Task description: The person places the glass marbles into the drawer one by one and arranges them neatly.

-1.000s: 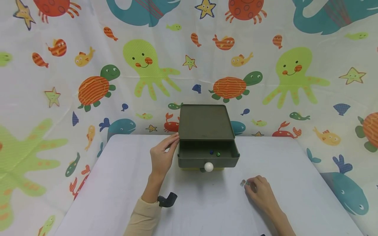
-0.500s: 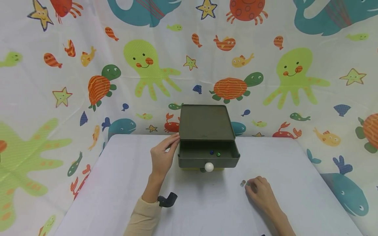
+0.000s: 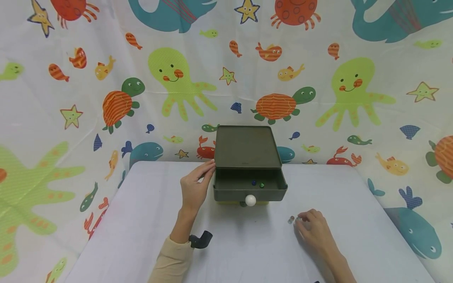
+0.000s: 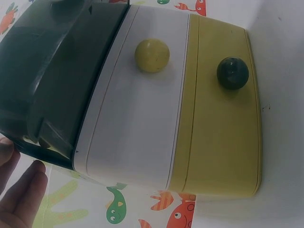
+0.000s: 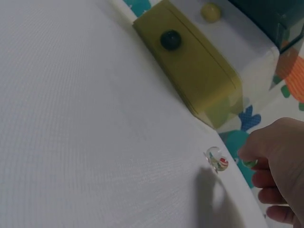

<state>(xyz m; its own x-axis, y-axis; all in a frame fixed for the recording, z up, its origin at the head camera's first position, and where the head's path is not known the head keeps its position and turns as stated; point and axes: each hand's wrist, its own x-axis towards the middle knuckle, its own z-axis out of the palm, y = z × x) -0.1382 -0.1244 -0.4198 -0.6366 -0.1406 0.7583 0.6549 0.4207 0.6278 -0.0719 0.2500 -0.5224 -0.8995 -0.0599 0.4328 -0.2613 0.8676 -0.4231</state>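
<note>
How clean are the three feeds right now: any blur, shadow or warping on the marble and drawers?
Head view: sharp, evenly lit, edges slightly bowed; the marble is tiny. Right wrist view: soft focus, the right hand throws a shadow on the table below the marble. Left wrist view: steep tilt, the drawer unit looks stretched, the left hand is blurred at the corner.
</note>
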